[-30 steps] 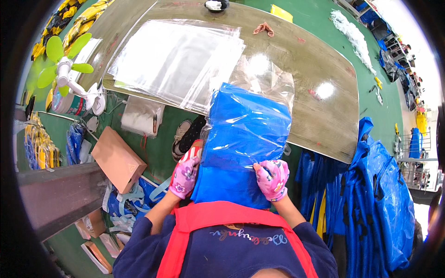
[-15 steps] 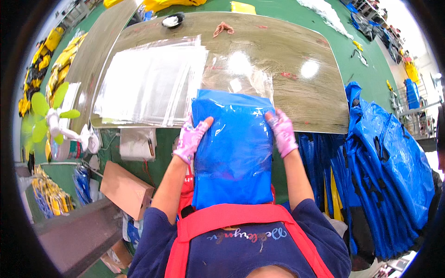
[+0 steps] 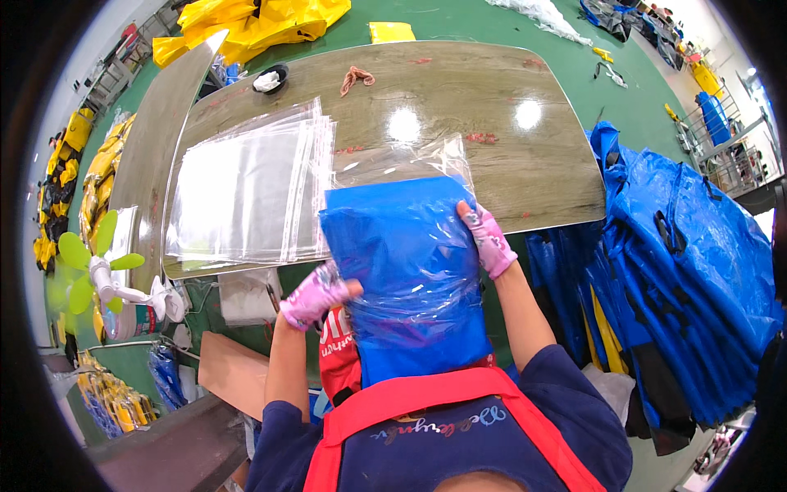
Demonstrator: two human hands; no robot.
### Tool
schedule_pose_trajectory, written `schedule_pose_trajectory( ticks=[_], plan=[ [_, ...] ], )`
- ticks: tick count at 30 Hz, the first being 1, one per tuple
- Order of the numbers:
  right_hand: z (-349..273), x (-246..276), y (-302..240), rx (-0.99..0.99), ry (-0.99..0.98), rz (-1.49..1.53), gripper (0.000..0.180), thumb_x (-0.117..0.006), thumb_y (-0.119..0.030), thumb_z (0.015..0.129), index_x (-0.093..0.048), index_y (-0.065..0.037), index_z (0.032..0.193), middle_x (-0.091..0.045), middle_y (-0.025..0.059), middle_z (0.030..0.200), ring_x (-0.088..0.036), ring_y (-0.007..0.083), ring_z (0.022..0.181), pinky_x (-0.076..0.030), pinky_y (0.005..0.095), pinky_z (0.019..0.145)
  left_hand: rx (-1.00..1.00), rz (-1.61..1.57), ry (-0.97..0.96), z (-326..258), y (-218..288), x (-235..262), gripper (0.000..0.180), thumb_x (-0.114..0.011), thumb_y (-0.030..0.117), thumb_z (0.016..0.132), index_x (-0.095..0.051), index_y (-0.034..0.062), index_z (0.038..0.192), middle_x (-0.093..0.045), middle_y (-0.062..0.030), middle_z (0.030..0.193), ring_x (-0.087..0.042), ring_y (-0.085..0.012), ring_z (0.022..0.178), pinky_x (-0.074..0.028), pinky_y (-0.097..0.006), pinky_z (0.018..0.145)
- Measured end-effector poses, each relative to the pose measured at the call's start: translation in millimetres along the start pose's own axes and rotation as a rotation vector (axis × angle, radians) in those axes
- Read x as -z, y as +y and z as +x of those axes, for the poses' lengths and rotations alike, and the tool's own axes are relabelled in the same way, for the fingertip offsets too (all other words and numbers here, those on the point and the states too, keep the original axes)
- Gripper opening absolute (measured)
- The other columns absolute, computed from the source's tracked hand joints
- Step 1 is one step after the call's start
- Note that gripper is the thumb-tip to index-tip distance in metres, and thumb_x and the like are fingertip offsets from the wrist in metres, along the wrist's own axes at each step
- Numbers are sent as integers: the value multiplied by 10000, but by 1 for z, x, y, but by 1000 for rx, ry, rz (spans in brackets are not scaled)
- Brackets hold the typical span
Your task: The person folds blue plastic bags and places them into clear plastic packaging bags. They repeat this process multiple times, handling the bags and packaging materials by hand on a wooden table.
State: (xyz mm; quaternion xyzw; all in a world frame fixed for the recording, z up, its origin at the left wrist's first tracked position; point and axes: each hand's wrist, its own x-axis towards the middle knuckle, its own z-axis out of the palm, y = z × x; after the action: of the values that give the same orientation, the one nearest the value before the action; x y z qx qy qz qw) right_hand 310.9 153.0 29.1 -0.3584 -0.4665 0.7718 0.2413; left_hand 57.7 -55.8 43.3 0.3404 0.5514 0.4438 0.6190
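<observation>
A folded blue sheet-like bundle [image 3: 410,271] lies partly inside a clear plastic bag [image 3: 452,156], spanning from the table's near edge to my body. The bag's clear end sticks out past the bundle over the table, and the bundle's near part shows bare blue. My right hand [image 3: 489,239], in a pink patterned fingerless glove, grips the upper right edge with the thumb on top. My left hand [image 3: 316,297], gloved alike, is at the left edge, its thumb by the blue side; its other fingers are blurred and partly hidden.
A stack of clear plastic bags [image 3: 246,189] covers the left of the wood-grain table [image 3: 541,156]. A black bowl [image 3: 270,78] and a brown cloth scrap [image 3: 357,79] sit at the far side. A green fan [image 3: 102,262] stands left; blue tarpaulin pieces [image 3: 697,254] hang right.
My left hand has slid down the bundle's left edge, toward me. The bundle has tilted slightly, and my right hand stays at its upper right. The whole view has shifted a little.
</observation>
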Motion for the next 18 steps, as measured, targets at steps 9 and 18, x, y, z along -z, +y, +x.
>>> schedule_pose_trajectory(
  ticks=[9,18],
  plan=[
    [-13,3,14,119,-105,126,478,-628,-408,910,-576,-14,1175,-629,71,1099,-586,137,996,-488,304,897,-56,-49,573,17,-29,-16,373,-738,259,845,-620,17,1103,-664,-40,956,-597,-131,837,-491,-295,768],
    [-137,19,87,-11,-302,-103,913,-735,-382,827,-213,-33,1489,-446,112,1389,-439,213,1265,-379,335,1042,24,181,331,-104,-136,-39,837,-664,319,866,-196,-6,1479,-333,-157,1465,-354,-263,1324,-298,-366,1090]
  ],
)
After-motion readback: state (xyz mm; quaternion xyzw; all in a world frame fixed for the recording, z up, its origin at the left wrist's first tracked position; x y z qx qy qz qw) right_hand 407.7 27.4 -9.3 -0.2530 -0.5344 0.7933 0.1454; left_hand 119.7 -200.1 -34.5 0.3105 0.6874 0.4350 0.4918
